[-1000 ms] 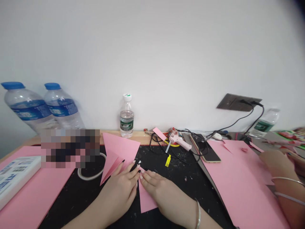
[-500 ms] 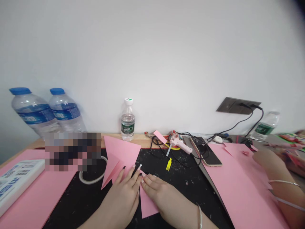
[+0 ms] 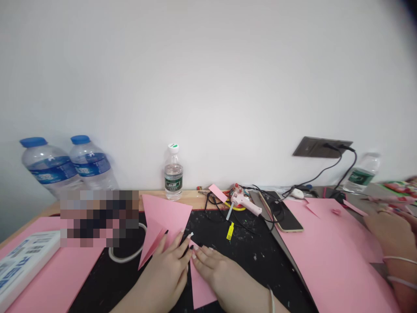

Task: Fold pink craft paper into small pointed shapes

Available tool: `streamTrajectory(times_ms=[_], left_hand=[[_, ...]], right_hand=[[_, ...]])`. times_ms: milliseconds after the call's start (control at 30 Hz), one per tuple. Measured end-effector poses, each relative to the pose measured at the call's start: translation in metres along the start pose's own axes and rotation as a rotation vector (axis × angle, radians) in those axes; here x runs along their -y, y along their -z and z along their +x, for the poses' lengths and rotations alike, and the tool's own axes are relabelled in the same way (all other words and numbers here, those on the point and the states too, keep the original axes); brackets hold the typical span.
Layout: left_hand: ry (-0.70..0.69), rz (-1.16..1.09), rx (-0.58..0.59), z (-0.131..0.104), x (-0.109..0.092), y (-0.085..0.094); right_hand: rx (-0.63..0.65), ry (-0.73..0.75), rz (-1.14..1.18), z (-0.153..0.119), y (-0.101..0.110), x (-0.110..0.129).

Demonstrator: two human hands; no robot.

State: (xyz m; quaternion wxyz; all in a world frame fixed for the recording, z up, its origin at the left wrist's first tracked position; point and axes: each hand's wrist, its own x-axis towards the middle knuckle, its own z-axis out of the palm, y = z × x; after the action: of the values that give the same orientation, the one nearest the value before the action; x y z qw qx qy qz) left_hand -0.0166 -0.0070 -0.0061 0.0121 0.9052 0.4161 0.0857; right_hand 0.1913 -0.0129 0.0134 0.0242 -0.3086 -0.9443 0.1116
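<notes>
Both hands lie on the black mat, fingertips close together. My left hand (image 3: 167,267) is spread flat, its fingertips at the lower edge of a folded pink sheet and beside a smaller pink piece. My right hand (image 3: 218,269) rests with its fingers stretched out on that smaller pink paper (image 3: 201,291), pressing its upper part and partly covering it. The folded pink sheet (image 3: 167,215) stands partly raised behind my left hand. A pink glue gun (image 3: 246,204) lies beyond my right hand, near a yellow tag (image 3: 230,231).
Large pink sheets (image 3: 325,243) lie right, near a phone (image 3: 286,217) and another person's hand (image 3: 391,230). Bottles (image 3: 173,178) stand along the wall. A white box (image 3: 29,261) lies on pink paper at left. Cables and a white ring surround the mat.
The view has tilted slightly upward, so things sit lower. My hands keep nearly the same pose on the paper. At right, the other person's hand has moved farther right.
</notes>
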Motion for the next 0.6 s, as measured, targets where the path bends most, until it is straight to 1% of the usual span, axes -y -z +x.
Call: streamTrajectory(times_ms=[167,267,333,467,600], left_hand=[[-0.026,-0.037,-0.009,0.0,0.003,0.007],[-0.046,-0.049,-0.01,0.0,0.006,0.013],[-0.057,-0.049,-0.01,-0.001,0.008,0.014],[-0.082,-0.042,-0.057,-0.003,0.013,0.006],[-0.075,-0.005,-0.083,-0.005,0.016,-0.003]], right_hand=[[0.003,0.013,-0.003,0.0,0.005,0.003],[-0.011,0.019,-0.011,-0.001,0.006,0.003],[-0.022,0.019,-0.017,-0.001,0.005,0.002],[-0.054,0.03,-0.048,-0.001,-0.001,-0.002],[-0.1,0.04,-0.135,0.005,-0.009,-0.004]])
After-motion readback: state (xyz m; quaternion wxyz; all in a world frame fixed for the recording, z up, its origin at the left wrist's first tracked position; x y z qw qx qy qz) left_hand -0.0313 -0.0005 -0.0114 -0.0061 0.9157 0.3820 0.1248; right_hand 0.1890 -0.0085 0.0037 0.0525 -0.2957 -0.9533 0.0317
